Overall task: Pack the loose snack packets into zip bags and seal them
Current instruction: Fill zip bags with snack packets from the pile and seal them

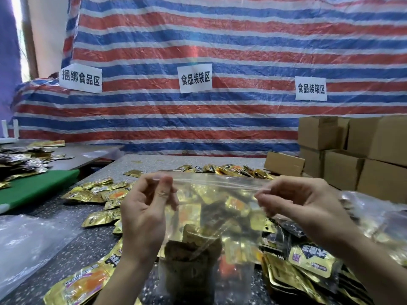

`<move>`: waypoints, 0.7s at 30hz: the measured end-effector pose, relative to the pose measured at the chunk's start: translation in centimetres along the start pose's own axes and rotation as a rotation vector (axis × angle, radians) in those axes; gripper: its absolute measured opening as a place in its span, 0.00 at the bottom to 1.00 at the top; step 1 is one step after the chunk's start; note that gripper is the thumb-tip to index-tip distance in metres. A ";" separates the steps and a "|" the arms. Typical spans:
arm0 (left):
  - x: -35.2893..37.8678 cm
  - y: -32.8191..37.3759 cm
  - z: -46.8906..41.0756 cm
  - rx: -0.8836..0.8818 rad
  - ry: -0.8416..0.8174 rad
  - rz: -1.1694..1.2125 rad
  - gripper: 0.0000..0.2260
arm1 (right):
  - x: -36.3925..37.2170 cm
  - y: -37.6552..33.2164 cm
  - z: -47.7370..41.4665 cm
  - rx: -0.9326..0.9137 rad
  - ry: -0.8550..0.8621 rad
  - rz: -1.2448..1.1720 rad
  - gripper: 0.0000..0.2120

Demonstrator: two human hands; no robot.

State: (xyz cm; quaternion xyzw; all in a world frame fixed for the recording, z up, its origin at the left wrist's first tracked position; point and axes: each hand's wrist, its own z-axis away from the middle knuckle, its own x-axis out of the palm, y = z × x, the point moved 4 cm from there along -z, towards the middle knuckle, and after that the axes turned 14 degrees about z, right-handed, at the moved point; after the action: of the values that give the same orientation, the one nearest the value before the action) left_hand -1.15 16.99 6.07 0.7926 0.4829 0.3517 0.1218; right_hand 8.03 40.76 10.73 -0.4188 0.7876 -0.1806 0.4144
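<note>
I'm pinching the clear plastic zip bag point(211, 208) top between my left hand point(144, 208) and right hand point(308, 201), loose gold foil snack packets point(99, 194) lying on the speckled grey surface point(72, 219) below them.

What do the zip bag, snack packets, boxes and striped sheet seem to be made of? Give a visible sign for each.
The zip bag looks like thin clear plastic film, glossy: packets show through it. The snack packets: metallised foil-like film, mirror-gold glare and crinkles. The boxes: matt brown cardboard, probably corrugated; folded flaps. The striped sheet: seemingly woven plastic tarpaulin, creased with sheen.
</note>
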 end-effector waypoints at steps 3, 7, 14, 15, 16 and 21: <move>-0.1 -0.4 0.0 -0.013 0.008 -0.003 0.07 | 0.4 0.6 0.2 -0.007 0.119 -0.113 0.07; 0.1 -0.2 0.0 -0.018 0.008 -0.046 0.04 | 1.1 1.0 0.3 -0.010 0.223 -0.179 0.06; 4.9 4.9 0.3 0.315 -0.303 -0.699 0.14 | 2.3 0.6 -0.2 -0.087 0.337 -0.135 0.06; 6.2 5.4 0.2 0.326 -0.400 -0.770 0.14 | 2.5 0.4 -0.3 -0.105 0.343 -0.132 0.06; 7.5 5.8 0.0 0.295 -0.495 -0.814 0.15 | 2.6 0.3 -0.4 -0.123 0.352 -0.128 0.06; 10.5 6.1 -1.4 0.084 -0.761 -0.877 0.10 | 3.0 -0.2 -0.4 -0.209 0.412 -0.059 0.05</move>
State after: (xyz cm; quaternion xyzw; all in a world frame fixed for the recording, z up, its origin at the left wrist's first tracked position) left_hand 5.08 22.68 14.98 0.5934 0.7017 -0.0606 0.3895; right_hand 6.89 38.16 9.61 -0.4366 0.8574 -0.1919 0.1937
